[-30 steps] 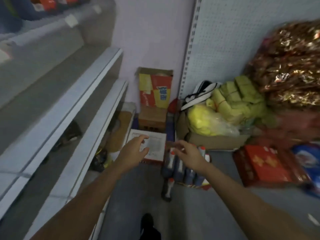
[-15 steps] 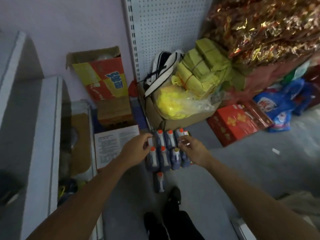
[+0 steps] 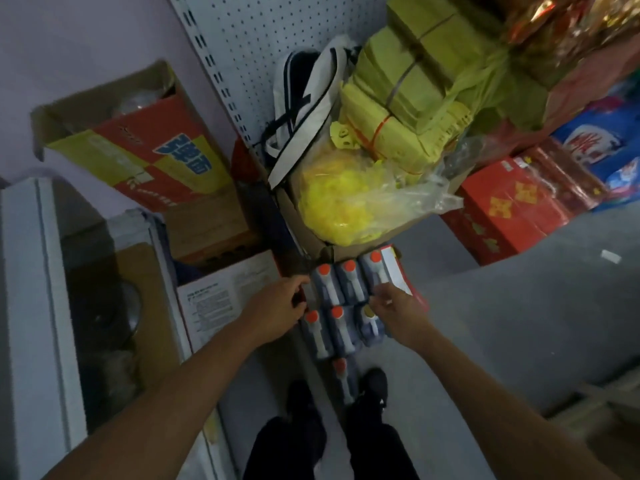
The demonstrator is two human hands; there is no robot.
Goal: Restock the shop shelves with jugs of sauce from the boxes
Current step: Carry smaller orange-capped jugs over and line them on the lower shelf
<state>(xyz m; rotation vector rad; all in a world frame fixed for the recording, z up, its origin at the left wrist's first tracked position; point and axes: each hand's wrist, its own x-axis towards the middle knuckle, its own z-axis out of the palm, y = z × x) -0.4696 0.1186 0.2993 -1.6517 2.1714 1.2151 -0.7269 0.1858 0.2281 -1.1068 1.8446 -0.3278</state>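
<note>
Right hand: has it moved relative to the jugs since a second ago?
Yes. The right hand has come closer over the block of jugs, its fingers now at the right-hand jugs.

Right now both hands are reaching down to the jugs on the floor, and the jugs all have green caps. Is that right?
Not quite. The caps are orange, not green; the head view shows it, for example on this cap. The rest holds: the left hand and the right hand both reach down to the jugs standing on the floor.
</note>
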